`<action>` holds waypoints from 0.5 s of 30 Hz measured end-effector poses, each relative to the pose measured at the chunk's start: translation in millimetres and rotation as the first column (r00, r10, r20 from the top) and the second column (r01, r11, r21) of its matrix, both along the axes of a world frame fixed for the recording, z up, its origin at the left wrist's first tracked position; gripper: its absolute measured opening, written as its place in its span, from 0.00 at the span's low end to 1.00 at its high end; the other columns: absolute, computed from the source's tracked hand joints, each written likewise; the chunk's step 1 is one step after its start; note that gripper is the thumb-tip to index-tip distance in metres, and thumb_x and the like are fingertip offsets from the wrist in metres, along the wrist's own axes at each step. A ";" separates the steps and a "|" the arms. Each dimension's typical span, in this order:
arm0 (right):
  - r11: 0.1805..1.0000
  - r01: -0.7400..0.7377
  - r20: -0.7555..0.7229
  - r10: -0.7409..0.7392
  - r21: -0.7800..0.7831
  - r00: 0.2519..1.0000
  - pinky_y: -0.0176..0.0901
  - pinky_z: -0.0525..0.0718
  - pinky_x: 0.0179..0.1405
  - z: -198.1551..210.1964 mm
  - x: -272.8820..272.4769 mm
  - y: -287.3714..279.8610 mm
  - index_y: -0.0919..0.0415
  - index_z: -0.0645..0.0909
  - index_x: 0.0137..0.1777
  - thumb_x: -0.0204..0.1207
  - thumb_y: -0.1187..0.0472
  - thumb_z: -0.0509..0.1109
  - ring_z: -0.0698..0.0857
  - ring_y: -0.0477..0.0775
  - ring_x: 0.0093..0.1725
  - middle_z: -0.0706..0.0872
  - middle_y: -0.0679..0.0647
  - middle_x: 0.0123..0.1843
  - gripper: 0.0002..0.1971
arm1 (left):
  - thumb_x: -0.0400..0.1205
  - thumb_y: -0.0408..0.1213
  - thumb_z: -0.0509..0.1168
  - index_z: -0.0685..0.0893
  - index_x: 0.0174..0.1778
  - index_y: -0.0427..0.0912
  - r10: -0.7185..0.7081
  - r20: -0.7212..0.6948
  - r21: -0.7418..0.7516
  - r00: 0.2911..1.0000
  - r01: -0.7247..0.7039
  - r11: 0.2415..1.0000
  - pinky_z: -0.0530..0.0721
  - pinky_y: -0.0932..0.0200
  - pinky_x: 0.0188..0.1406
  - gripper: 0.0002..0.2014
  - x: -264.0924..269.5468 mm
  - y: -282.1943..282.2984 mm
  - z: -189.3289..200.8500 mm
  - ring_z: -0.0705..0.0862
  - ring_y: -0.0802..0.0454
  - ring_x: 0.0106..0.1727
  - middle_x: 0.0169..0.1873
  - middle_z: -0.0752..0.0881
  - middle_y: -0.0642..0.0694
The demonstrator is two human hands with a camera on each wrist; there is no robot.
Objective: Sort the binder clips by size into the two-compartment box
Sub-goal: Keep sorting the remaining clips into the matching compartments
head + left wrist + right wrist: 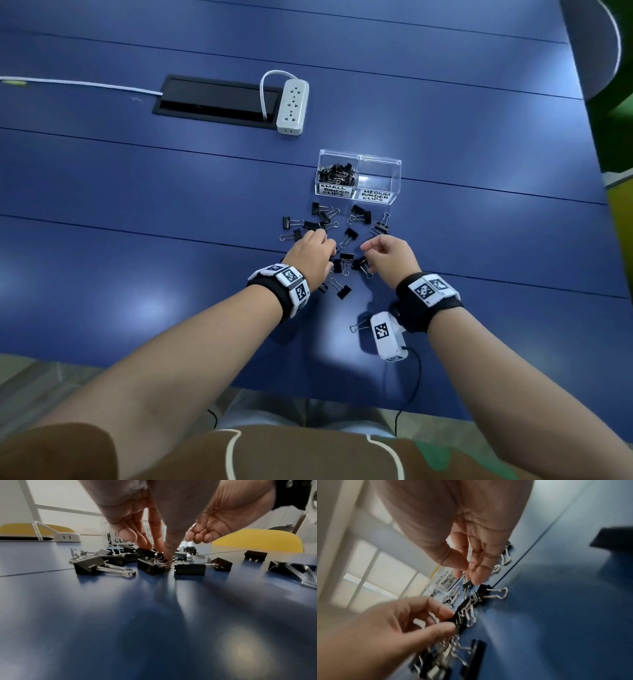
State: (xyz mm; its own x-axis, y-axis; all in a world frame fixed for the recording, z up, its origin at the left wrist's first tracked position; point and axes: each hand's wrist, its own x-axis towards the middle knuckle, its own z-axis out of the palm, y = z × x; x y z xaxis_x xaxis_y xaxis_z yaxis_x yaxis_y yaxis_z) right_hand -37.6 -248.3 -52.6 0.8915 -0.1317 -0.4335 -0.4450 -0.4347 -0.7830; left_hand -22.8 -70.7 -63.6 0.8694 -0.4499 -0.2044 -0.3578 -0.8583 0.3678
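Several black binder clips (346, 236) lie scattered on the blue table (171, 205) in front of a clear two-compartment box (379, 160). Its left compartment, labelled small, holds a heap of small clips (337, 173); the right one, labelled medium, looks bare. My left hand (327, 245) reaches down into the pile, thumb and fingers pinching one binder clip (160, 561), also seen as the pinched clip (460, 616) in the right wrist view. My right hand (368, 247) hovers just right of it, fingers loosely curled and holding nothing.
A white power strip (293, 106) and a black cable hatch (215, 101) sit behind the box, with a white cable (85, 84) running left. More clips (342, 291) lie between my wrists. A yellow chair (257, 540) stands beyond the table.
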 end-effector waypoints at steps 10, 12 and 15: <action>0.797 -0.429 0.005 0.476 -0.425 0.880 0.49 0.80 0.57 -10.3 -11.1 16.2 0.62 0.80 0.56 0.74 0.68 0.66 0.80 0.58 0.55 0.81 0.56 0.56 0.11 | 0.82 0.39 0.63 0.80 0.56 0.41 -0.122 0.026 0.043 0.992 0.121 0.992 0.78 0.54 0.57 0.09 3.2 7.3 -2.3 0.76 0.45 0.57 0.56 0.79 0.45; 0.812 -0.403 0.015 0.451 -0.421 0.893 0.46 0.81 0.56 -4.6 -7.5 15.4 0.60 0.82 0.54 0.75 0.64 0.67 0.81 0.55 0.51 0.82 0.54 0.54 0.09 | 0.82 0.38 0.62 0.80 0.55 0.42 -0.149 0.032 0.053 0.988 0.148 0.988 0.77 0.54 0.56 0.08 5.1 7.2 -2.0 0.76 0.45 0.56 0.56 0.81 0.45; 0.892 -0.271 0.097 0.325 -0.362 0.941 0.47 0.83 0.55 11.6 11.9 12.1 0.59 0.83 0.49 0.76 0.61 0.66 0.81 0.51 0.45 0.85 0.54 0.49 0.06 | 0.81 0.35 0.61 0.82 0.54 0.42 -0.106 -0.019 0.013 0.994 0.107 0.994 0.79 0.51 0.57 0.08 7.8 6.3 0.9 0.77 0.44 0.57 0.54 0.83 0.45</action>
